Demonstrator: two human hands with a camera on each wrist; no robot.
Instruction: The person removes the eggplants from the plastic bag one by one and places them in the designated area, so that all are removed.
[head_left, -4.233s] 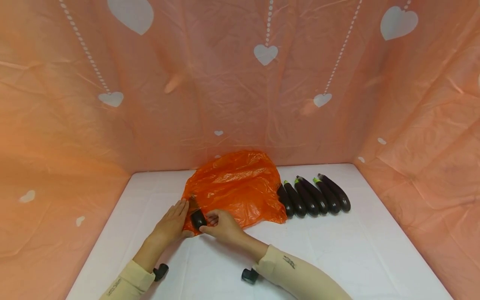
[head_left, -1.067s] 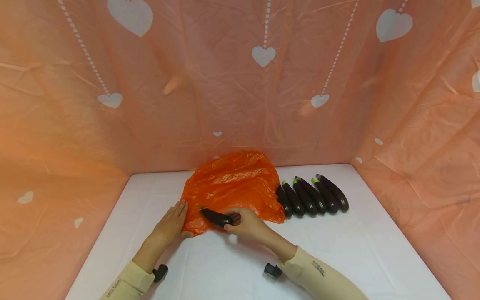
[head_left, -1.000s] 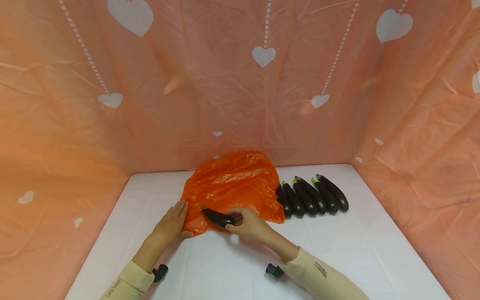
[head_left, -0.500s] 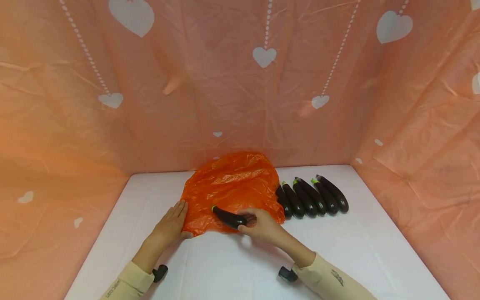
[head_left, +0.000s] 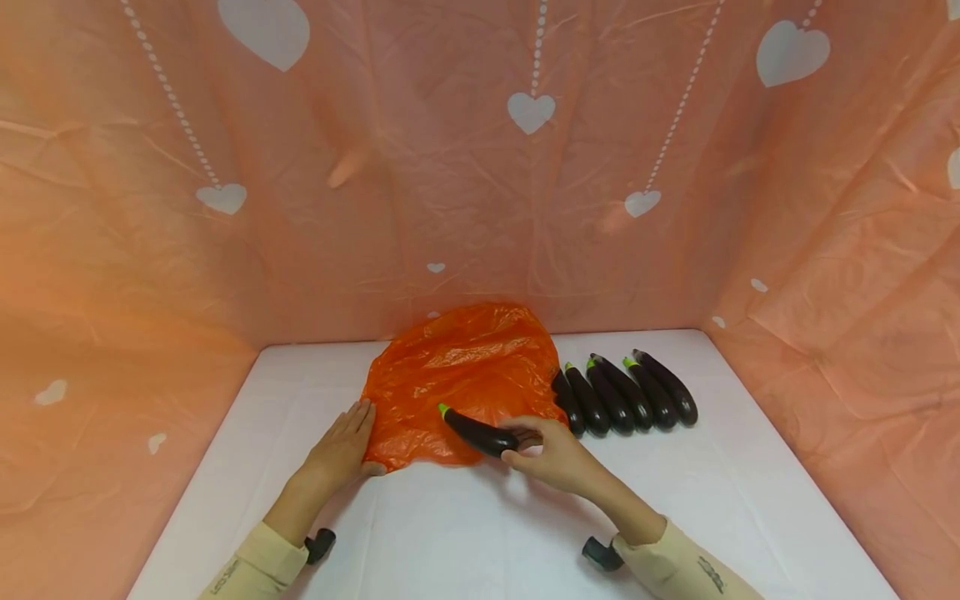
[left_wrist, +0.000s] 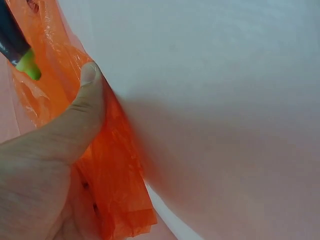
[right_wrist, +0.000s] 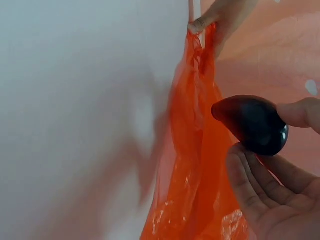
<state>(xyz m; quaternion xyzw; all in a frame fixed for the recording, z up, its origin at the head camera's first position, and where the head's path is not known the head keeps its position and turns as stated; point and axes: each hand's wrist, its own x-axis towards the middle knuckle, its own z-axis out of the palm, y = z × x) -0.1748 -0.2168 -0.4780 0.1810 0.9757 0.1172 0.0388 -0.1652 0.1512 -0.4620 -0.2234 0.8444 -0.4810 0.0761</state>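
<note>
Over the orange plastic bag [head_left: 450,367], my right hand [head_left: 555,454] pinches an eggplant [head_left: 480,435] by its round end, between thumb and fingers. The eggplant's green stem points left and away; in the right wrist view the eggplant [right_wrist: 252,125] shows end-on above the bag. My left hand [head_left: 337,450] rests at the bag's left edge with straight fingers and the thumb spread toward the near edge. In the left wrist view its thumb [left_wrist: 82,115] lies against the orange film, with the green stem [left_wrist: 29,65] to its upper left.
Several dark eggplants [head_left: 611,404] lie side by side on the white table [head_left: 420,542], right of the bag. The bag's right side meets the leftmost one. Orange-pink sheets with white hearts [head_left: 531,112] enclose the back and sides.
My right hand has drawn the eggplant out of the bag's left opening and moved it rightward, so its green stem is now uncovered. My left hand has stayed at the bag's edge.
</note>
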